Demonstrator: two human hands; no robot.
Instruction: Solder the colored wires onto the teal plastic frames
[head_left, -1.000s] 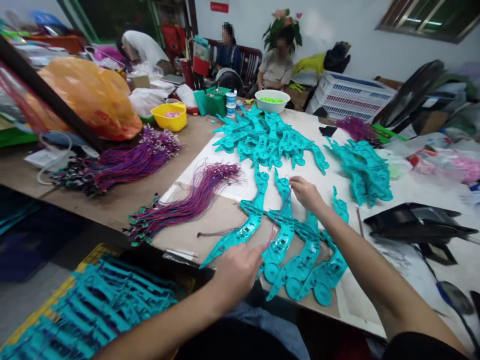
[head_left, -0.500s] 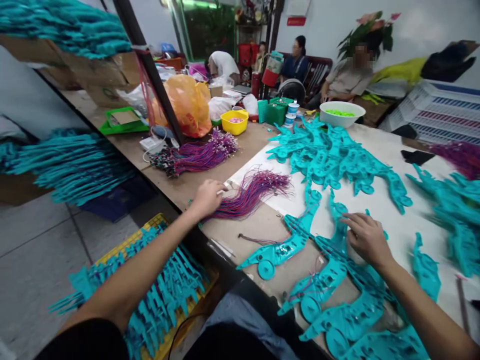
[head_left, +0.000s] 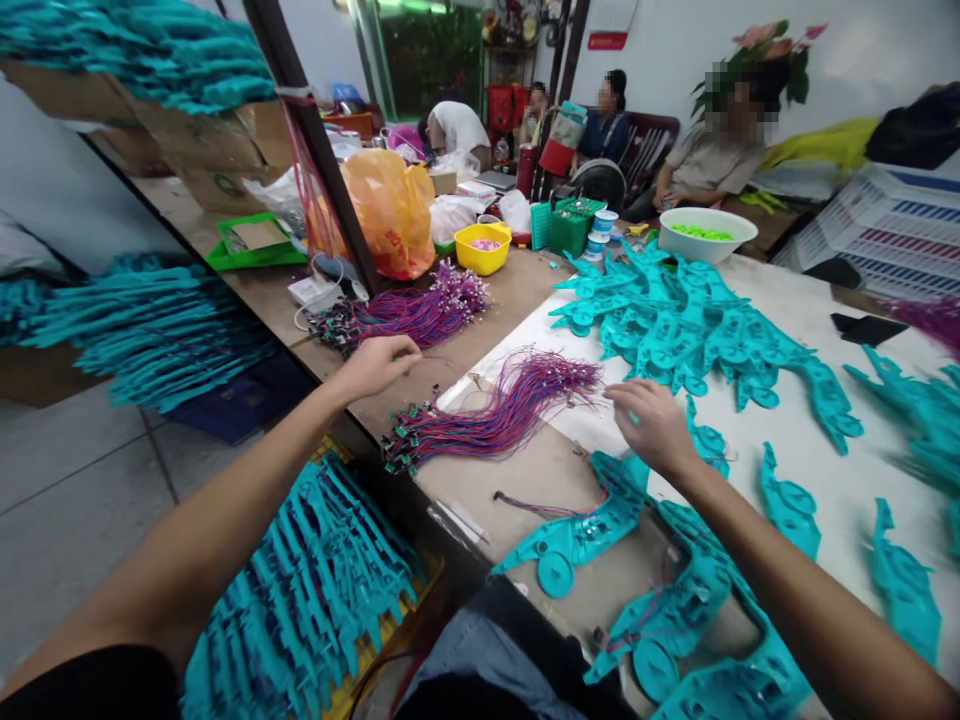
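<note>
My left hand [head_left: 381,366] hovers over the table's near-left edge with its fingers pressed together. A faint thin line shows by its fingertips, too fine to make out. Below and to its right lies a bundle of red, blue and purple wires [head_left: 487,415], small green circuit boards at its near end. Past the bundle's far tips, my right hand [head_left: 651,422] has its fingertips drawn together; whatever they hold is too small to see. Beneath my right forearm are turquoise plastic shells [head_left: 600,515], with wires on the nearest one.
A second wire bundle [head_left: 420,310] lies behind my left hand. More turquoise shells [head_left: 690,310] are heaped on white paper. A yellow crate [head_left: 375,640] packed with turquoise parts stands below the edge. A dark post [head_left: 319,150] rises at left. Several people sit at the back.
My left hand has come off the near end of the wire bundle, moving left and up. My right hand has moved left from the shells to the bundle's far end. The view has shifted slightly.
</note>
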